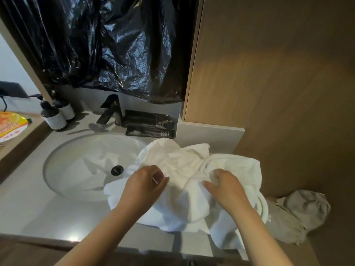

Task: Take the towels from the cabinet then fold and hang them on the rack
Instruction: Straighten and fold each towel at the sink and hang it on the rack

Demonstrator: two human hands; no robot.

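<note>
A crumpled heap of white towels [184,164] lies on the grey counter [38,204], spilling over the right edge of the sink [80,160] and hanging past the counter's front. My left hand [146,183] hovers over the heap's left side with fingers curled toward the cloth; whether it pinches the fabric is unclear. My right hand [224,185] rests on the middle of the heap, its fingers bent into a fold of towel. No rack is in view.
A grey towel [305,212] hangs at the right by the wooden wall [278,73]. A black faucet [110,110], two pump bottles [55,116] and black toiletry tubes [149,123] stand behind the sink. Black plastic sheeting [115,45] covers the mirror. A printed plate [11,127] sits far left.
</note>
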